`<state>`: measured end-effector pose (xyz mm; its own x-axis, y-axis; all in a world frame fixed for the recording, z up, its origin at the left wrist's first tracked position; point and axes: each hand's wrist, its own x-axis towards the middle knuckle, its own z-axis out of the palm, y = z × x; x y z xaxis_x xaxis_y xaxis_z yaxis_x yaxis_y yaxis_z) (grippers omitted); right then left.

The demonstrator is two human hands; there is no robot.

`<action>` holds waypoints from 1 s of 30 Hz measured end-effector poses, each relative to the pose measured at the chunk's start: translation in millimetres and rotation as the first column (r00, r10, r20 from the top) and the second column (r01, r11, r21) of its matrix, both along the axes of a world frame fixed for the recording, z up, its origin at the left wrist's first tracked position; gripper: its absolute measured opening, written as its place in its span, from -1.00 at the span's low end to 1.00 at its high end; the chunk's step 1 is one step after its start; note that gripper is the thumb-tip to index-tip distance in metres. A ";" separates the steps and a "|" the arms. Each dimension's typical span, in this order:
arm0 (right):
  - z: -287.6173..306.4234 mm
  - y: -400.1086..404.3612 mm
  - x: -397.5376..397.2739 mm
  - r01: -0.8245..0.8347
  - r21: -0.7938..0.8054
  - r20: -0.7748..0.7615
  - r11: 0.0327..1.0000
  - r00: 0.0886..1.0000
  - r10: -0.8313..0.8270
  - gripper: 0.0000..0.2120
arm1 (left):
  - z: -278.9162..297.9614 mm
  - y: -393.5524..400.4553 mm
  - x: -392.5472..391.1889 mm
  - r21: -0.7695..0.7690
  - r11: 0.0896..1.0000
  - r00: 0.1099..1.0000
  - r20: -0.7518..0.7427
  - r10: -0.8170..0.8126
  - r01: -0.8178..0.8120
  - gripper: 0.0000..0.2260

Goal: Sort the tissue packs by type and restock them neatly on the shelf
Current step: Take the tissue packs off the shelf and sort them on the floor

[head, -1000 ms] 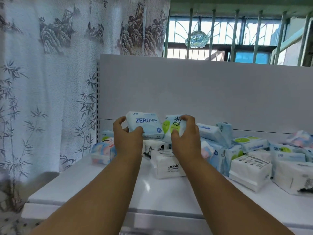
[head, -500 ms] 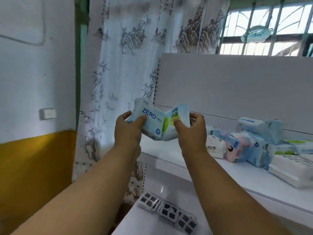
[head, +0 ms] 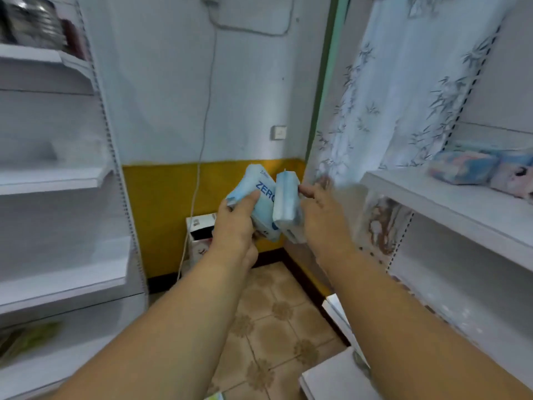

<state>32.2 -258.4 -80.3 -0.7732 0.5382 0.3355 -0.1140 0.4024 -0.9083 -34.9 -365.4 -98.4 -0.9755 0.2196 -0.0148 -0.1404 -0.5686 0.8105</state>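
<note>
Left hand (head: 234, 226) around blurred "ZERO" tissue pack (head: 261, 204), lettering cut off.

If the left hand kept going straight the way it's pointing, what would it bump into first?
Probably the yellow wall ahead, or the white box at its foot. The left hand, gripping the ZERO pack, points that way; depth is unclear.

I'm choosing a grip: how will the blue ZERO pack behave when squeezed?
The ZERO pack is probably soft: it looks dented where the left hand grips it. Likely light, since fingers alone hold it. Its wrapper looks smooth, so it may be slippery.
</note>
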 end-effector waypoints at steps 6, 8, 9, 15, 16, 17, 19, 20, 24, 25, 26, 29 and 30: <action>-55.4 -85.9 -51.8 -0.223 0.208 0.349 0.953 0.927 0.141 -0.40 | -73.3 -115.1 -41.4 -0.033 0.999 0.978 0.206 0.032 -0.026 -0.71; -76.6 -119.2 -73.4 -0.323 0.151 0.426 0.934 0.874 0.233 -0.58 | -98.7 -158.5 -60.4 -0.073 0.996 0.961 0.268 0.071 -0.054 -0.65; -86.7 -134.8 -84.6 -0.334 0.149 0.430 0.931 0.870 0.243 -0.62 | -110.0 -180.6 -69.2 -0.102 0.992 0.951 0.290 0.105 -0.079 -0.66; -172.4 -181.4 -136.2 -0.049 -0.140 0.422 0.989 0.900 0.105 -0.63 | -179.9 -282.7 -98.7 -0.283 0.950 0.887 0.395 0.241 -0.132 -0.77; -189.6 -186.0 -141.7 -0.057 -0.133 0.448 0.989 0.887 0.111 -0.67 | -194.0 -287.6 -99.4 -0.327 0.939 0.877 0.414 0.243 -0.106 -0.78; -208.6 -190.7 -147.8 -0.086 -0.136 0.479 0.987 0.867 0.141 -0.72 | -208.7 -288.4 -99.6 -0.377 0.923 0.871 0.425 0.247 -0.077 -0.78; -250.4 -202.6 -158.2 -0.143 -0.243 0.536 0.959 0.804 0.256 -0.83 | -242.8 -282.7 -100.6 -0.439 0.898 0.860 0.455 0.232 -0.010 -0.79; -274.3 -207.6 -162.3 -0.162 -0.314 0.564 0.935 0.761 0.321 -0.88 | -262.2 -278.6 -101.1 -0.449 0.893 0.846 0.484 0.224 0.021 -0.79; -380.9 -212.9 -173.2 -0.038 -0.610 0.602 0.792 0.627 0.494 -0.78 | -361.3 -267.4 -108.1 -0.426 0.896 0.731 0.650 0.207 0.126 -0.68; -410.1 -212.1 -175.4 0.018 -0.661 0.603 0.750 0.608 0.517 -0.76 | -392.0 -265.9 -108.9 -0.427 0.894 0.689 0.690 0.223 0.139 -0.66; -440.2 -209.6 -175.8 0.071 -0.685 0.615 0.725 0.590 0.523 -0.76 | -422.2 -262.9 -108.4 -0.417 0.897 0.648 0.726 0.230 0.149 -0.65; -540.5 -191.9 -172.4 0.197 -0.700 0.666 0.687 0.527 0.528 -0.85 | -525.1 -248.1 -106.9 -0.311 0.933 0.538 0.825 0.172 0.179 -0.58; -575.6 -186.6 -168.3 0.240 -0.714 0.671 0.658 0.503 0.545 -0.88 | -559.7 -240.6 -105.4 -0.270 0.944 0.504 0.852 0.143 0.189 -0.56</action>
<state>-136.1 -444.9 -655.9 -0.5379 0.1077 -0.8361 0.7936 -0.2698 -0.5453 -140.3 -605.9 -658.1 -0.4379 0.0635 -0.8968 -0.8612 -0.3161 0.3981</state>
